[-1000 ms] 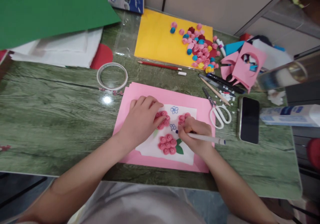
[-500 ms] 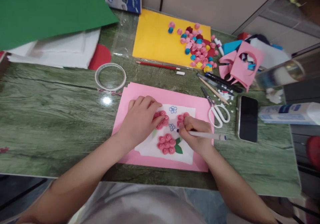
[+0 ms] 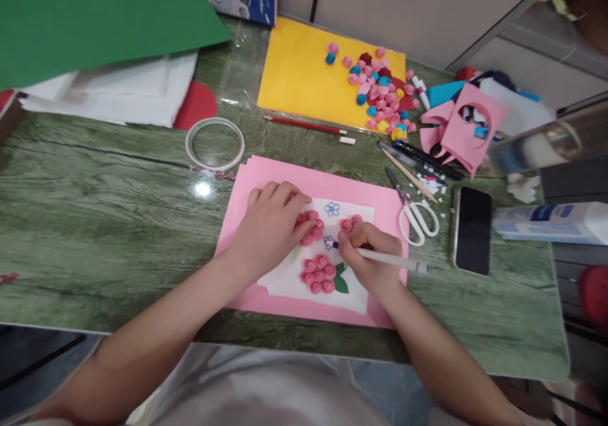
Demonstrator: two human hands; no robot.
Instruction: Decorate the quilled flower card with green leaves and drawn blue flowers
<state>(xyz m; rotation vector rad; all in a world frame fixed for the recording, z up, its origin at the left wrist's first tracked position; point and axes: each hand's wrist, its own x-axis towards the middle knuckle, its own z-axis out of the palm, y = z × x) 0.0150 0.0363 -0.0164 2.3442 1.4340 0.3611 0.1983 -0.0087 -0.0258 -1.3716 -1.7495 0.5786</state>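
My right hand point(image 3: 373, 255) is closed around a white marker pen point(image 3: 392, 258), its dark blue tip at a small blue-outlined flower point(image 3: 329, 242) on the white paper point(image 3: 285, 283). A second blue flower drawing point(image 3: 332, 209) sits higher on the sheet. My left hand point(image 3: 273, 226) lies flat on the paper's left side, fingers stretched out, partly covering a cluster of pink rolled-paper flowers point(image 3: 311, 226). Another pink cluster point(image 3: 318, 274) with dark green leaves point(image 3: 341, 280) is lower down. A third pink cluster point(image 3: 350, 223) is partly hidden by my right hand. Pink sheets point(image 3: 266, 173) lie underneath.
Beyond the sheets are a tape roll point(image 3: 189, 147), a red pencil point(image 3: 304, 124) and a yellow sheet point(image 3: 294, 65) bearing many paper curls point(image 3: 380, 93). Scissors point(image 3: 415, 220), a phone point(image 3: 472, 230), pens point(image 3: 430, 160) and pink cut-outs point(image 3: 460, 135) lie right. Green paper point(image 3: 104, 21) is far left.
The pen tip has shifted slightly on the lower blue flower as my right hand moved a little. My left hand stays in place on the paper. The whole view has shifted slightly.
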